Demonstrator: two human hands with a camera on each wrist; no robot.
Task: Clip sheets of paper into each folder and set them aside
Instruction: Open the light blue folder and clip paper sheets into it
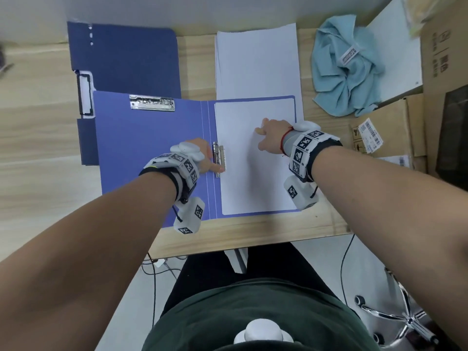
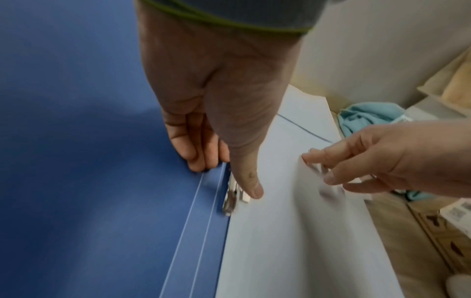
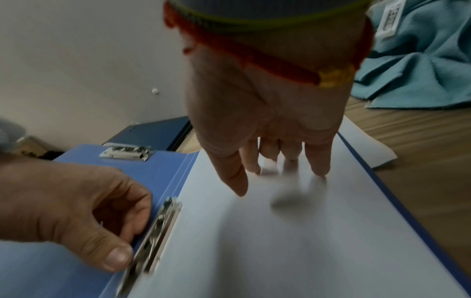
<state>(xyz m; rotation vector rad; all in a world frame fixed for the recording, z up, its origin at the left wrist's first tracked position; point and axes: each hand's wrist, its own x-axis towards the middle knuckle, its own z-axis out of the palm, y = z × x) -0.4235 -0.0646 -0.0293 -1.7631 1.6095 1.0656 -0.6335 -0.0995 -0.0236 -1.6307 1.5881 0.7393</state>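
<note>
An open blue folder (image 1: 152, 153) lies on the table (image 1: 253, 231), a sheet of paper (image 1: 253, 173) on its right half. The left hand (image 1: 202, 154) pinches the metal clip (image 1: 219, 159) at the spine, thumb on top. The right hand (image 1: 271, 135), fingers spread, presses fingertips on the sheet.

No legible text; only blurred barcode labels (image 1: 371, 135) on the cardboard boxes (image 1: 395, 127).
</note>
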